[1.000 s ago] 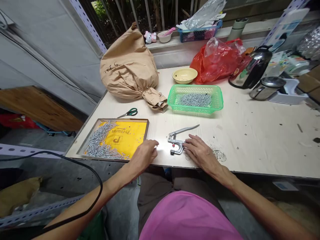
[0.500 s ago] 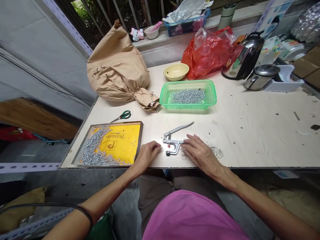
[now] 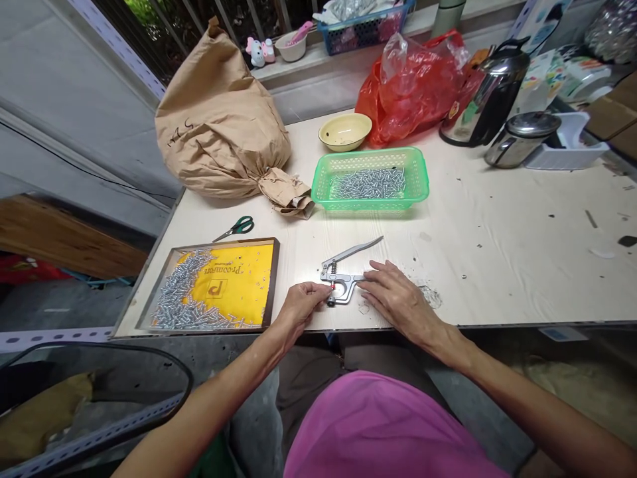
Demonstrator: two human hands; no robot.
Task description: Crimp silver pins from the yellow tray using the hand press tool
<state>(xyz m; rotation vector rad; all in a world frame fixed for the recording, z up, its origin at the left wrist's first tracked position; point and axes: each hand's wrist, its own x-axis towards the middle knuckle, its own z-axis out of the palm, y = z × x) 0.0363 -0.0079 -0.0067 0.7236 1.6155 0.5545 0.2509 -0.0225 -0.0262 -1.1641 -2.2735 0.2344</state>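
Head view: silvery spring-loaded pliers (image 3: 342,278)

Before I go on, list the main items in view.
Pliers: 1, silver, front centre
Tray: 1, yellow inside, front left
Scissors: 1, green handles, behind tray
Basket: 1, green, centre
Metal pieces: many, silver, in tray and basket
Sack: 1, brown, back left
Bowl: 1, cream, behind basket
Bag: 1, red, beside bowl
Kettle: 1, silver and black, back right
Lidded pot: 1, silver, beside kettle
Crate: 1, blue, far back
Left hand: 1, bare, at pliers' lower end
Right hand: 1, bare, at pliers' handle
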